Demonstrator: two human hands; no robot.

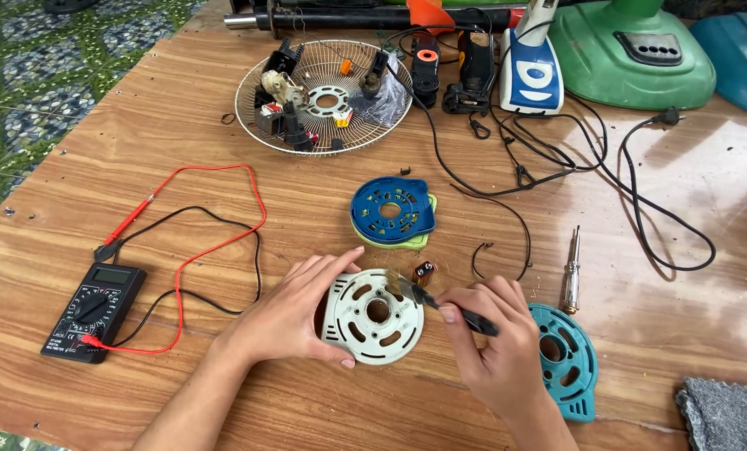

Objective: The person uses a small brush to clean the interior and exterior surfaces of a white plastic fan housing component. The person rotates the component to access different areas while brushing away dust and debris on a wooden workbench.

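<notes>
White motor cover [372,316], round and slotted with a hole at its centre, sits on the wooden table [223,392] close to the near edge, gripped by a person at work. The left hand [294,313] wraps around the cover's left rim, thumb low and fingers spread over the top, steadying it. The right hand [494,347] is closed on a small black-handled brush [440,302], whose bristled tip touches the cover's upper right rim. Just beside that hand, nearer the right edge, lies a teal motor cover [569,359], partly hidden by the wrist. A blue cover stacked on a pale green one [392,213] rests mid-table, with a small dark component [424,271] between it and the hands. A test screwdriver [571,271] lies to the right. Toward the left edge sits a black multimeter [94,311] with red and black leads looping across the wood. At the far edge a wire fan grille [256,117] holds loose parts, beside black cables, a green fan base [632,58] and a blue-and-white housing [530,71]. A grey cloth [724,413] fills the near right corner.
</notes>
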